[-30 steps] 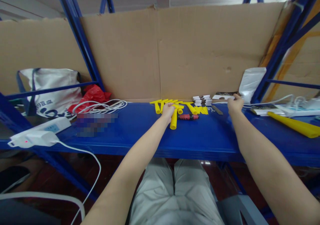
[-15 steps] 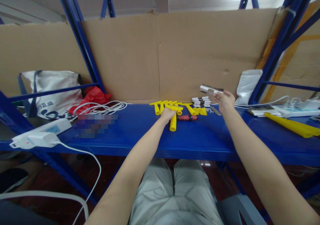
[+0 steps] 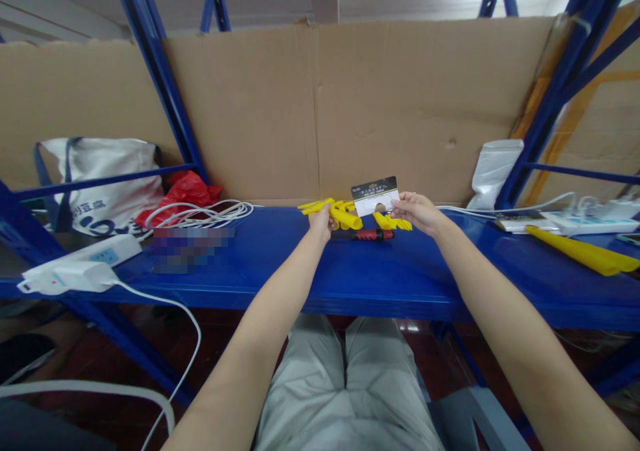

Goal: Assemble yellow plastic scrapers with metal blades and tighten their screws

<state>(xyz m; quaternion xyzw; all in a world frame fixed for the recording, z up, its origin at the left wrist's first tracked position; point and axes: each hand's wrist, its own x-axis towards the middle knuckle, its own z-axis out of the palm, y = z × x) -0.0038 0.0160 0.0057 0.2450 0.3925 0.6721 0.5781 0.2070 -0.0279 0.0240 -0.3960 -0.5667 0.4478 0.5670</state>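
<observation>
My right hand [image 3: 417,212] pinches a black-and-white printed card [image 3: 367,204] by its right edge. The card has a round cut-out near its bottom and is held up facing me. My left hand [image 3: 321,223] is closed on a yellow T-shaped plastic tool [image 3: 345,219] with a tube-like handle, just left of the card. Other yellow pieces [image 3: 393,222] lie on the blue shelf behind and below the card, partly hidden by it. A red-and-black handled tool [image 3: 374,235] lies in front of them.
The blue shelf [image 3: 280,264] has a cardboard back [image 3: 250,117]. On the left are a power strip [image 3: 83,267], coiled white cable [image 3: 220,214], a red bag [image 3: 187,194] and a cloth bag [image 3: 113,184]. A yellow cone-shaped piece [image 3: 583,251] and a white pouch [image 3: 497,171] are on the right.
My right hand has brought the card left and turned its printed face towards me. My left hand has shifted slightly left, and the yellow tool's tube no longer points at the shelf's front.
</observation>
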